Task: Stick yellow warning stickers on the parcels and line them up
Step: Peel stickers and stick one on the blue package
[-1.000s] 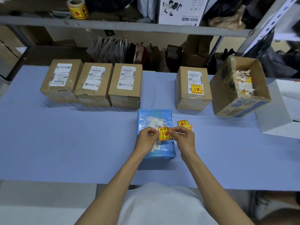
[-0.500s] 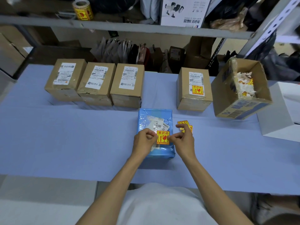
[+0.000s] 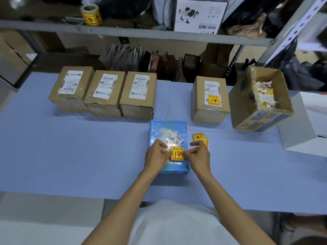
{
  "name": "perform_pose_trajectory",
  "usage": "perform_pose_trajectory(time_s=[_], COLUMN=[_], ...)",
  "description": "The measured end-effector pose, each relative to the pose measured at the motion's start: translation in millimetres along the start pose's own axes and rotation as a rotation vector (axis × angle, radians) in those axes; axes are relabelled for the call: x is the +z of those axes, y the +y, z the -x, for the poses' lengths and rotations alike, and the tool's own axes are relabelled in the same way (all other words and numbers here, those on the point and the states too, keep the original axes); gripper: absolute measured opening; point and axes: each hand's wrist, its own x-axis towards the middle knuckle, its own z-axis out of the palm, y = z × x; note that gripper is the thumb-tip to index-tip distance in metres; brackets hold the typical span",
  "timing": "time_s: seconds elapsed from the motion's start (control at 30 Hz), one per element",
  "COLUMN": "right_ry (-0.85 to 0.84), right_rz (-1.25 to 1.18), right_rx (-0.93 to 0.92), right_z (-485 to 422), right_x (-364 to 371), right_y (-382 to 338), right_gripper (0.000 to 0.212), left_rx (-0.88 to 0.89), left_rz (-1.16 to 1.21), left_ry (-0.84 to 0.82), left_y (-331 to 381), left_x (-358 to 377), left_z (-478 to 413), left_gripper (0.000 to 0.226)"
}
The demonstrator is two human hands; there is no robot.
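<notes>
A blue plastic parcel lies in the middle of the blue table. On its near half sits a yellow warning sticker. My left hand pinches the sticker's left edge and my right hand pinches its right edge. More yellow stickers lie on the table just right of the parcel. Three brown box parcels stand side by side at the back left, none with a yellow sticker showing. A fourth brown box at the back right bears a yellow sticker.
An open carton with peeled backing scraps leans at the right, beside a white box. A sticker roll stands on the shelf above the table's far edge. The table stretches to both sides.
Both hands have lowered the sticker onto the blue parcel's near half and keep hold of its two edges. The view has shifted slightly.
</notes>
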Motion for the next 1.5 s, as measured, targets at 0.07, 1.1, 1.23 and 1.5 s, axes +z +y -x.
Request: perform_pose_trajectory(time_s=[0.07, 1.1, 1.23, 1.5], right_ry=[0.0, -0.048, -0.149, -0.082], right_rz=[0.021, 0.289, 0.275, 0.31], right_rx=[-0.001, -0.289, -0.331, -0.269], right_z=[-2, -19, -21, -19], right_x=[2, 3, 3, 0], right_y=[1, 16, 17, 18], right_gripper=[0.035, 0.015, 0.044, 0.013], left_rx=[-0.001, 0.294, 0.334, 0.308], left_rz=[-0.043, -0.476, -0.513, -0.485], left_ry=[0.0, -0.074, -0.069, -0.048], left_y=[1, 2, 2, -2], left_x=[1, -24, -24, -21], left_z=[0, -7, -5, -10], left_gripper=[0.026, 0.026, 0.042, 0.034])
